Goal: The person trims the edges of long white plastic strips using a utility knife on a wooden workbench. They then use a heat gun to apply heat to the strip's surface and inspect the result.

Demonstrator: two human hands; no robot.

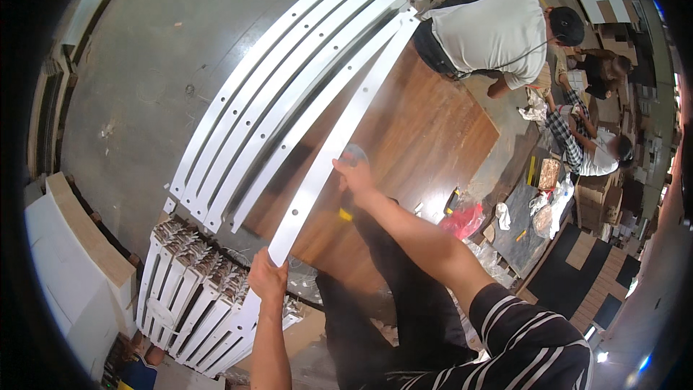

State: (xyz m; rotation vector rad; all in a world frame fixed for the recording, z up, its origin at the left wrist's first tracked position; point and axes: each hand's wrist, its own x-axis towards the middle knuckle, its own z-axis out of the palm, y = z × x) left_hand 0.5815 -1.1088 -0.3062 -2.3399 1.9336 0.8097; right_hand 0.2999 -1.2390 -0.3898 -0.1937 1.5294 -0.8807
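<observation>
My left hand [268, 276] grips the lower end of a long white slat with holes [319, 176]. The slat slants up to the far end of a row of several curved white slats [254, 103] on a brown wood-grain board [427, 124]. My right hand [354, 179] is closed around a blurred hand tool with a yellow end [345, 214], beside the middle of the slat. The tool's exact kind is unclear. Its upper part is close to the slat's edge; whether they touch cannot be told.
Bundled white slats [200, 303] stand at the lower left, near a white-topped stack [70, 260]. A co-worker in a white shirt [487, 21] bends beyond the board; other people sit farther right. Red plastic [464, 222] and a yellow-and-black tool [451, 201] lie at the right.
</observation>
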